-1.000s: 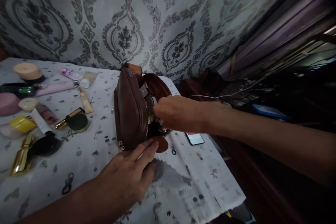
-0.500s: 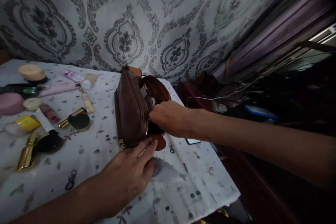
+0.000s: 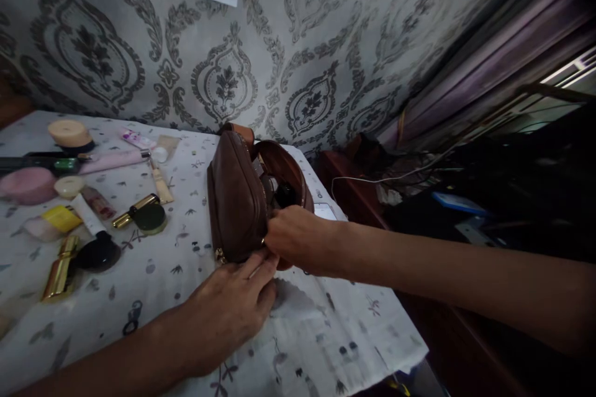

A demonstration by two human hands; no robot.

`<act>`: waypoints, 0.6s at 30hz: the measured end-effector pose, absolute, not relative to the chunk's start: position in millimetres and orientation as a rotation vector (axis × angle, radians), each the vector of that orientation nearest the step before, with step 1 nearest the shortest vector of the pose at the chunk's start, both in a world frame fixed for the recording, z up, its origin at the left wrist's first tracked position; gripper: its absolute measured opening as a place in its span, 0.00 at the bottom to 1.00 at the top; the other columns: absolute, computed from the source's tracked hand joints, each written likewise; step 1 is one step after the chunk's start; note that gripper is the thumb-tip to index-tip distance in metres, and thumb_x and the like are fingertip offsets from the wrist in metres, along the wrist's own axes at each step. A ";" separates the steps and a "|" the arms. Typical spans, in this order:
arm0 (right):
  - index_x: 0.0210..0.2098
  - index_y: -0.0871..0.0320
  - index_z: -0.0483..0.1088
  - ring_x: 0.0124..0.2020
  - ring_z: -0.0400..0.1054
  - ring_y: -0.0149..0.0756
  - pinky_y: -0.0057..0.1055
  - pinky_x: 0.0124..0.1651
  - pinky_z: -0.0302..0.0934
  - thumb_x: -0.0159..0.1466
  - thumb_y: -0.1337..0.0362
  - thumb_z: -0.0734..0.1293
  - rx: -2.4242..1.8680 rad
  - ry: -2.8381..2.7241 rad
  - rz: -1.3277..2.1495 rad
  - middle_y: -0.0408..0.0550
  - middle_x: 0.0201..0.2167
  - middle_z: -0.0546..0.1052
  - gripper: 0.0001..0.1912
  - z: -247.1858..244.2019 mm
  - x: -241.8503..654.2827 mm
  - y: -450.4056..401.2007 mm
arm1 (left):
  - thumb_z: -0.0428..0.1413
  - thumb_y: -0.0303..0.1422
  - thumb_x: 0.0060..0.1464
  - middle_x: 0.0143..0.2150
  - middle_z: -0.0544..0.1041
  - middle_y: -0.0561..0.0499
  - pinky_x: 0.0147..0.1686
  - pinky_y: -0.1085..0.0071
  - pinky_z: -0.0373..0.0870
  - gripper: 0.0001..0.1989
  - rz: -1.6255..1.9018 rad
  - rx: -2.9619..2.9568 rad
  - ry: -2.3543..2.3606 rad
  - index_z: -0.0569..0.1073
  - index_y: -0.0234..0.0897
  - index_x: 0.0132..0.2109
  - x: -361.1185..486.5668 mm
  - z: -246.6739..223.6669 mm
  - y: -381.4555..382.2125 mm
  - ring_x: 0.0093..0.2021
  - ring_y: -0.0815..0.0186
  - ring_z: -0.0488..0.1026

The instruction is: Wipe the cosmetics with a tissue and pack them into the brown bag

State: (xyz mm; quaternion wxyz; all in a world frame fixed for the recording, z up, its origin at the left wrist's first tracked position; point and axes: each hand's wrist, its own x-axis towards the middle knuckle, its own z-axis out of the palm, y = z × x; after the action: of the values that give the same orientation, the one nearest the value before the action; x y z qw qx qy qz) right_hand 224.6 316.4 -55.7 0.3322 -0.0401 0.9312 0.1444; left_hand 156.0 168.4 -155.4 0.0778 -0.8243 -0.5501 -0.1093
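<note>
A brown leather bag stands on the table, its zipped top gaping toward the right. Some small items, one of them dark, show inside, but I cannot make out what they are. My left hand holds the bag's near end beside the gold zipper pull, fingertips pressed on its lower corner. Closed like a fist, my right hand is at the near end of the bag's opening, almost touching my left fingertips. Its fingertips are turned away, so whatever they grip is hidden.
Makeup items spread over the left side: a black-and-gold tube, a round dark compact, a gold case, a pink jar and several tubes. A phone lies behind my right wrist. The patterned tablecloth ends at right.
My right hand has come out of the bag's opening toward me, down to its near end by my left fingertips. My left hand stays at the bag. The view has shifted slightly.
</note>
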 end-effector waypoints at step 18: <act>0.44 0.66 0.70 0.38 0.66 0.44 0.38 0.36 0.64 0.56 0.79 0.65 0.197 2.931 0.480 0.56 0.39 0.74 0.16 -105.7 296.5 295.6 | 0.45 0.20 0.57 0.39 0.76 0.48 0.37 0.68 0.67 0.14 -0.473 -2.384 -1.811 0.74 0.36 0.40 103.7 -63.2 234.3 0.43 0.60 0.73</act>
State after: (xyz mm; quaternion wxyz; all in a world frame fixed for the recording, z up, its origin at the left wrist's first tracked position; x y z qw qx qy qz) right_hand 296.5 295.6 -105.7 0.0823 0.0661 0.9814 0.1606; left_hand 103.7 234.3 -63.2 0.0550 -0.7854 -0.5966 -0.1557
